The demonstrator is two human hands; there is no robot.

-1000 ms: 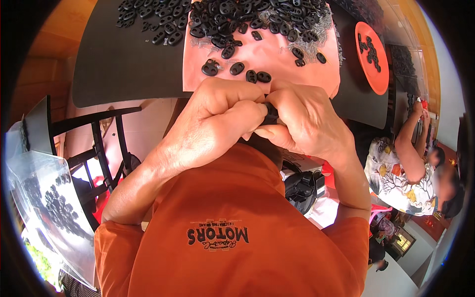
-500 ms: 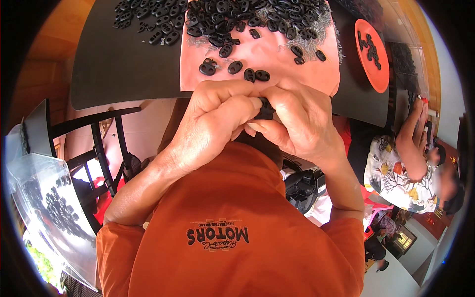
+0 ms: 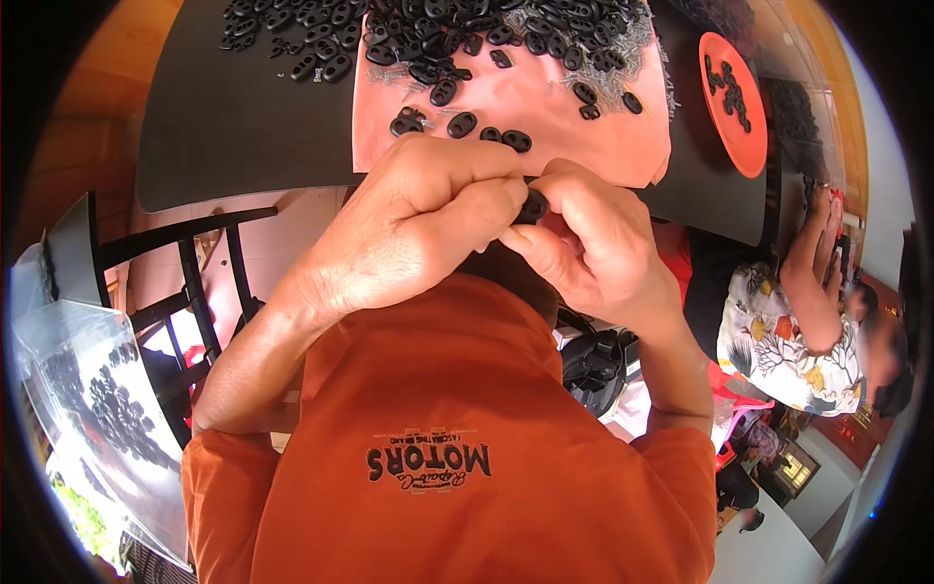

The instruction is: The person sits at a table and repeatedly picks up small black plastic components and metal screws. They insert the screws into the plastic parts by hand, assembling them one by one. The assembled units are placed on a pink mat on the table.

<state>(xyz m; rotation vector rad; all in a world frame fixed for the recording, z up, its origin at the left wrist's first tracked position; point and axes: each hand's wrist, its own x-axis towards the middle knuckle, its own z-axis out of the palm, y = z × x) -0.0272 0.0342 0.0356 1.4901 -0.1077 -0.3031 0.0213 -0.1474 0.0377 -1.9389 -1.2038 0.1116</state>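
Observation:
Just off the near edge of the pink sheet point(image 3: 608, 146), both hands meet over one small black cord lock point(image 3: 532, 206). My right hand point(image 3: 598, 243) pinches it between thumb and forefinger, with one hole of its oval face showing. My left hand point(image 3: 418, 224) is closed with its fingertips at the piece's left side, partly covering it. Beyond the knuckles lie loose cord locks point(image 3: 461, 125). A heap of black cord lock parts point(image 3: 438, 44) covers the far part of the sheet, with small metal springs point(image 3: 608, 83) mixed in at its right.
More black parts point(image 3: 336, 66) lie on the dark table point(image 3: 224, 127) at the left. An orange-red plate point(image 3: 744, 151) with a few black pieces sits at the right. A black chair point(image 3: 190, 263) and a clear plastic bin point(image 3: 68, 341) stand left; another person point(image 3: 812, 292) sits right.
The cord lock now shows more of its oval face between the fingers. My right thumb has drawn lower and the left fingers have shifted right over the piece.

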